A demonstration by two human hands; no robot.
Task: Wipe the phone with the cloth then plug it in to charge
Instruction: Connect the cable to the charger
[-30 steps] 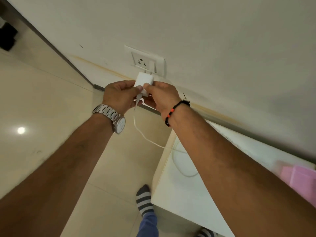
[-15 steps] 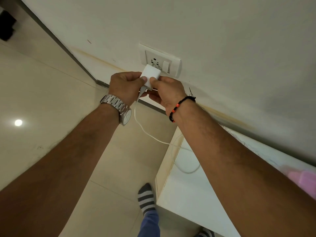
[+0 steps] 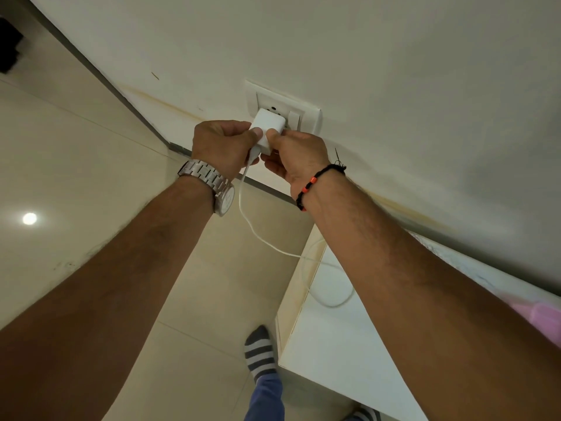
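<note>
A white charger adapter (image 3: 268, 124) is held against the white wall socket plate (image 3: 309, 115), over its lower holes. My left hand (image 3: 223, 145), with a metal watch at the wrist, pinches the adapter's left side. My right hand (image 3: 296, 151), with a black and orange bracelet at the wrist, grips its right side. The white cable (image 3: 247, 220) hangs from the adapter down onto the white table (image 3: 343, 354), where it loops. The phone is out of sight, and whether the pink thing at the right edge is the cloth is unclear.
The socket sits low on a cream wall above a dark skirting strip (image 3: 127, 95). Beige floor tiles spread to the left. A blurred pink object (image 3: 543, 317) lies at the table's right end. My striped sock (image 3: 261, 350) stands beside the table.
Both hands have carried the adapter up toward the wall; it now covers the socket's lower holes, where a second ago it hung just below the plate.
</note>
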